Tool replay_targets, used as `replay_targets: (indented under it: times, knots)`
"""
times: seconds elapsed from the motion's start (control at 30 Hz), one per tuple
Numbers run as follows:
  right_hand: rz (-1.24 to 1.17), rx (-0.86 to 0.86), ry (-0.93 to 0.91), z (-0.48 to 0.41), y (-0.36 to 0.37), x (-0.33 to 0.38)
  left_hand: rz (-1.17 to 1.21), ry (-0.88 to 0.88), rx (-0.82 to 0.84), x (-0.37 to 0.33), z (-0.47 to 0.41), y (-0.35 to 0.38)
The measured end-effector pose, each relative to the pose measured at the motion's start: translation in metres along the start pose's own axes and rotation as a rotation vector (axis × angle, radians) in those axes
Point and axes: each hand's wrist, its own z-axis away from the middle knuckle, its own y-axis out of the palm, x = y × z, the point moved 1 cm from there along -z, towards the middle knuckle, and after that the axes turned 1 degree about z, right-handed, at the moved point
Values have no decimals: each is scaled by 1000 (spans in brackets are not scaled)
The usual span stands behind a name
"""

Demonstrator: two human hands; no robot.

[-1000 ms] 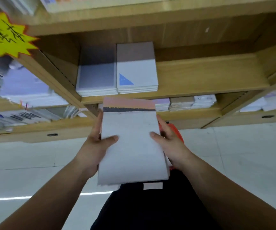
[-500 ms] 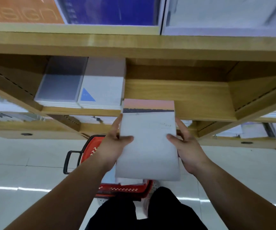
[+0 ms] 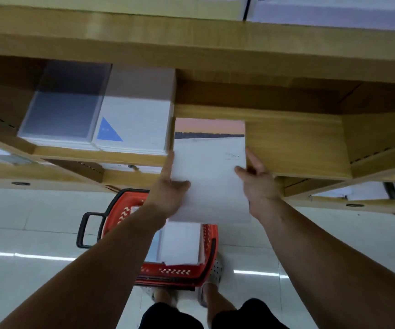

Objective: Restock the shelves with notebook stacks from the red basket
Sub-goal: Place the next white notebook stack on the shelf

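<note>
Both hands, left and right, clamped a flat rectangular paper stack over the smooth wooden shelf.

We can read no words or numbers here. A few faint lines of small print stand on the white cover of the notebook stack, too blurred to read. Pale specks on the blue triangle of the shelved stack are equally illegible.
</note>
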Motion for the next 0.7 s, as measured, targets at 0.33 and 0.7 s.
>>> replay_targets:
  times: [0.33,0.7]
  knots:
    - [321,104,-76,30,-9,-11,378,-67,30,43,36,6]
    - [461,71,-102,3,17,35,207,-47,-131,-12,-22,2]
